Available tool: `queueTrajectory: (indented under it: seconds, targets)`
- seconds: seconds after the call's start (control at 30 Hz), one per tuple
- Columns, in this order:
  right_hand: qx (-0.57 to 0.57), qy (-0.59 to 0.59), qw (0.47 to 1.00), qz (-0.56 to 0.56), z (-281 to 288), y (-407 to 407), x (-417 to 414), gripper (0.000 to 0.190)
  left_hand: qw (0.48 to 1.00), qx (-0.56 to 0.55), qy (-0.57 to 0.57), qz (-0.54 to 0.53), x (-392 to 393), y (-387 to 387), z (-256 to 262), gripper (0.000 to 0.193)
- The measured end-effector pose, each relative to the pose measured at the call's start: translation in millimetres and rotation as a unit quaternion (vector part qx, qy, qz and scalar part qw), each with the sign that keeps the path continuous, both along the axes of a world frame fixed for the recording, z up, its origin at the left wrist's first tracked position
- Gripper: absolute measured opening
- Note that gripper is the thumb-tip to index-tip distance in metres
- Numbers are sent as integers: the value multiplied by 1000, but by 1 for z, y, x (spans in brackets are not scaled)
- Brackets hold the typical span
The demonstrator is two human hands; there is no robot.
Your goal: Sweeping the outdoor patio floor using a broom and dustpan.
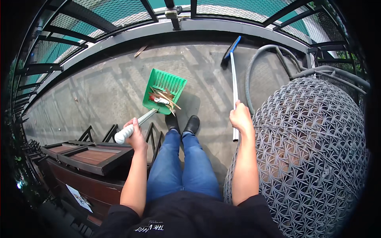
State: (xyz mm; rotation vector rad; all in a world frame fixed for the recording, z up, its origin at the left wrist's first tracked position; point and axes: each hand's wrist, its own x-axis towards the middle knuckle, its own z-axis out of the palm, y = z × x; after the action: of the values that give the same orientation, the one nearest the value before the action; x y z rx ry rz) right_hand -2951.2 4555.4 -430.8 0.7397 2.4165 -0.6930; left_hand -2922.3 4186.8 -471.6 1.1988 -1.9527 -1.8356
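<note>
My left hand [135,136] grips the pale handle of a green plastic dustpan [179,87] near its thick, wrapped-looking end. Dry leaves, thin sticks and a crumpled white scrap [161,101] lie in the pan, just beyond my shoes. My right hand [240,117] is closed around the white stick of a broom [234,74], a little above its lower end. The broom's blue head [235,46] with dark bristles is at the far side of the floor, near the base of the mesh railing. Whether the dustpan touches the floor I cannot tell.
A large woven wicker seat or pod [309,154] stands close on my right, with a curved grey tube frame [248,77] beyond it. Dark wooden furniture [92,157] is on my left. A metal mesh railing [232,13] borders the concrete floor, where a dry leaf [140,51] lies.
</note>
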Motion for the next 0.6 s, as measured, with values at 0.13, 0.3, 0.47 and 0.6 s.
queueTrajectory:
  seconds: [0.13, 0.3, 0.47, 0.6]
  targets:
    - [-126, -78, 988, -38, 41, -22, -20, 52, 998, -13, -9, 53, -15, -8, 3, 24]
    - [-82, 18, 994, 75, 43, -29, 23, 57, 996, -12, -30, 88, -31, -14, -3, 21]
    - [54, -61, 977, 195, 47, -41, 78, 58, 997, -32, -6, 71, -34, -36, -25, 19]
    - [185, -79, 951, 235, 48, -20, 51, 50, 996, -72, 3, 60, -36, -50, -35, 20]
